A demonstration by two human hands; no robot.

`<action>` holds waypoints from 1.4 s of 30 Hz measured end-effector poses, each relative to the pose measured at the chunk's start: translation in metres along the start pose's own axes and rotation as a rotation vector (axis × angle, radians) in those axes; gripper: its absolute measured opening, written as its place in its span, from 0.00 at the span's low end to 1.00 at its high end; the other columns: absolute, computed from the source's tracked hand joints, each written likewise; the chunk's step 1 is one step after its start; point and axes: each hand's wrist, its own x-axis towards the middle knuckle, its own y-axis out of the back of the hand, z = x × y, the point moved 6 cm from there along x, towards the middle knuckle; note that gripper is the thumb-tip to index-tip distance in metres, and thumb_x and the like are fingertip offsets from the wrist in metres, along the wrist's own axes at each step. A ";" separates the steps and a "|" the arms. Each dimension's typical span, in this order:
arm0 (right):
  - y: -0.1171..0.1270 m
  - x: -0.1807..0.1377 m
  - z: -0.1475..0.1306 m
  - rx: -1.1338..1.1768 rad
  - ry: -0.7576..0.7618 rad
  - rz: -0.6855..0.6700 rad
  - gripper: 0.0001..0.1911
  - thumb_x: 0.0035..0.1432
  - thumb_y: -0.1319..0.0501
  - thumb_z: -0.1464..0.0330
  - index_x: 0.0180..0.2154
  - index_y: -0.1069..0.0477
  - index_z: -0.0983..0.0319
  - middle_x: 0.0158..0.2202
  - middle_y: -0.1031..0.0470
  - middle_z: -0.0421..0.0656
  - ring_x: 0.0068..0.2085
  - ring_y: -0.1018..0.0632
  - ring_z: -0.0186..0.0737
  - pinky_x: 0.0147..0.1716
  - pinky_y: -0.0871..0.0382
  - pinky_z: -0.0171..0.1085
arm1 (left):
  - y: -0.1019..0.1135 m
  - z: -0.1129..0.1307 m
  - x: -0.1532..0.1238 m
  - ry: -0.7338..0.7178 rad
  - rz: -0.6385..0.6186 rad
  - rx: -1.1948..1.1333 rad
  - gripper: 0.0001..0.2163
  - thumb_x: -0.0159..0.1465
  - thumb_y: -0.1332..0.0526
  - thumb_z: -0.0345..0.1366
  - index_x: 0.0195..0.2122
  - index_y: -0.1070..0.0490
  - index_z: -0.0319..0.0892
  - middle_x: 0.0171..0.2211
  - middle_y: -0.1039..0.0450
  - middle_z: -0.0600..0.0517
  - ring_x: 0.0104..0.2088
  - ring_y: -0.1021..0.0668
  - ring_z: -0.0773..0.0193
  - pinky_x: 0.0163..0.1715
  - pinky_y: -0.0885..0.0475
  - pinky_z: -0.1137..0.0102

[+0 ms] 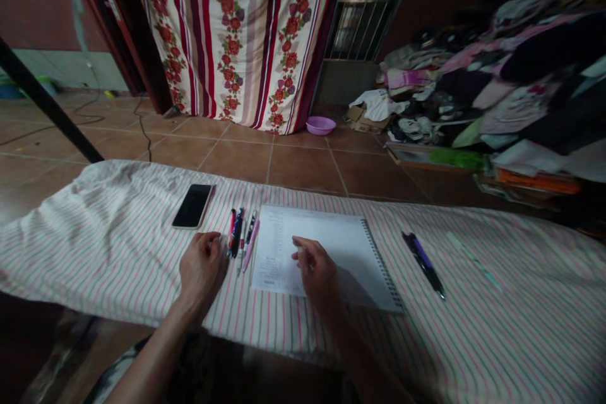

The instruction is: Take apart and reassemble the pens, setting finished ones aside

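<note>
My left hand (201,265) rests on the striped cloth with its fingers curled in; nothing shows in it. Just to its right lies a row of several pens, among them a red pen (231,227), a dark blue pen (237,233) and a pink pen (251,245). Over the spiral notebook (353,243) is my right hand (318,270), its index finger stretched out and the others loosely bent, holding nothing I can see. The white page carries faint print along its left side. Whether the fingertips touch the paper is unclear.
A phone (193,206) with a dark screen lies at the left on the striped cloth (127,252). Right of the notebook are a black-and-purple pen (424,265) and a pale green strip (476,260). Beyond stand a pink basin (320,125), a floral curtain (255,31) and heaped clothes (511,69).
</note>
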 end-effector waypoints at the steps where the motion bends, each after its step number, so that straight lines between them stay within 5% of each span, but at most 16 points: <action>1: 0.000 0.001 0.000 -0.003 0.002 0.000 0.13 0.59 0.50 0.68 0.40 0.29 0.63 0.37 0.26 0.47 0.27 0.24 0.33 0.26 0.26 0.35 | -0.002 0.001 -0.001 -0.021 -0.012 -0.001 0.11 0.61 0.48 0.38 0.37 0.28 0.42 0.37 0.27 0.49 0.31 0.25 0.63 0.30 0.36 0.70; 16: 0.006 0.004 0.011 0.003 0.011 0.020 0.12 0.59 0.49 0.68 0.40 0.29 0.62 0.36 0.26 0.46 0.26 0.25 0.33 0.24 0.27 0.34 | -0.025 0.012 0.004 0.087 -0.139 0.080 0.12 0.60 0.46 0.42 0.37 0.28 0.43 0.33 0.25 0.49 0.32 0.25 0.57 0.26 0.41 0.68; 19: 0.009 0.004 0.014 0.007 0.006 0.033 0.12 0.59 0.50 0.67 0.40 0.29 0.61 0.37 0.26 0.45 0.27 0.25 0.33 0.24 0.27 0.34 | -0.029 0.004 0.009 0.213 -0.141 -0.174 0.10 0.56 0.42 0.42 0.33 0.27 0.41 0.26 0.26 0.50 0.28 0.25 0.59 0.26 0.38 0.69; 22: 0.014 0.005 0.017 0.018 -0.007 0.032 0.12 0.59 0.50 0.67 0.40 0.30 0.61 0.37 0.27 0.45 0.27 0.25 0.33 0.25 0.27 0.34 | -0.038 0.005 0.010 0.377 -0.151 -0.711 0.10 0.52 0.37 0.40 0.31 0.28 0.38 0.23 0.28 0.52 0.24 0.27 0.65 0.23 0.35 0.72; 28: 0.019 0.005 0.016 0.058 -0.063 0.032 0.13 0.59 0.49 0.66 0.41 0.30 0.61 0.36 0.25 0.45 0.27 0.25 0.33 0.26 0.27 0.34 | -0.060 0.051 -0.002 0.517 -0.497 -1.578 0.12 0.50 0.34 0.32 0.36 0.28 0.35 0.24 0.31 0.54 0.19 0.34 0.78 0.14 0.41 0.82; 33: 0.012 0.003 0.010 0.130 -0.112 -0.050 0.13 0.58 0.47 0.65 0.42 0.30 0.61 0.32 0.24 0.44 0.26 0.24 0.33 0.27 0.26 0.34 | -0.075 0.075 -0.014 0.521 -0.634 -1.731 0.13 0.53 0.35 0.30 0.41 0.29 0.37 0.27 0.31 0.53 0.26 0.28 0.74 0.23 0.32 0.81; 42: 0.005 0.003 -0.006 0.205 -0.103 -0.178 0.10 0.52 0.41 0.68 0.38 0.29 0.61 0.28 0.23 0.41 0.27 0.22 0.35 0.28 0.26 0.34 | -0.099 0.091 -0.027 0.572 -0.627 -1.726 0.06 0.53 0.35 0.29 0.32 0.29 0.36 0.25 0.29 0.53 0.26 0.27 0.73 0.26 0.30 0.80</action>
